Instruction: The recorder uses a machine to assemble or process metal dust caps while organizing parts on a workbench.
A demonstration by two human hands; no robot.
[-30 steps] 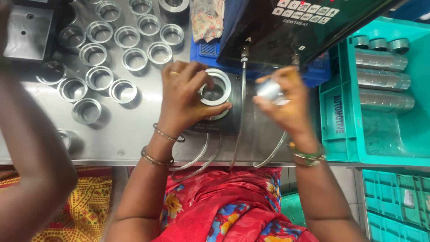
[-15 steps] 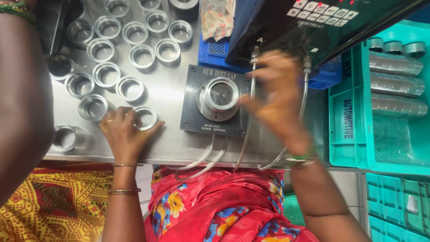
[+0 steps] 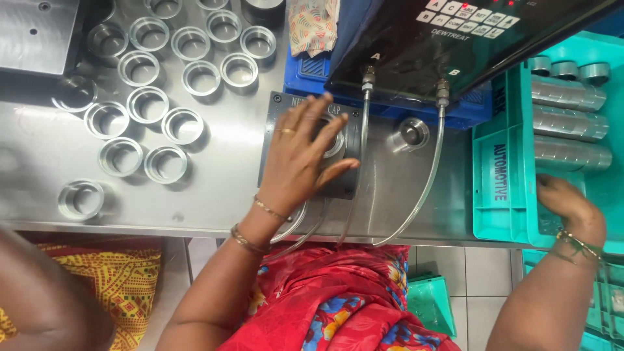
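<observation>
**Left hand on the gauge block, right hand in the teal crate**

I see my left hand (image 3: 300, 156) spread flat, fingers splayed, over the round metal fixture (image 3: 335, 144) set in the dark gauge plate (image 3: 279, 123) at the middle of the steel bench (image 3: 214, 195). It presses down on it and grasps nothing. Whether a ring sits under the palm, I cannot tell. My right hand (image 3: 567, 207) reaches into the teal crate (image 3: 497, 195) at the right, fingers curled downward near the stacked metal cylinders (image 3: 569, 127); I cannot tell if it holds one. To the left, loose metal rings (image 3: 162, 97) lie in rows. 2 clear tubes (image 3: 426, 185) run from the black control box (image 3: 455, 39) at the far side.
</observation>
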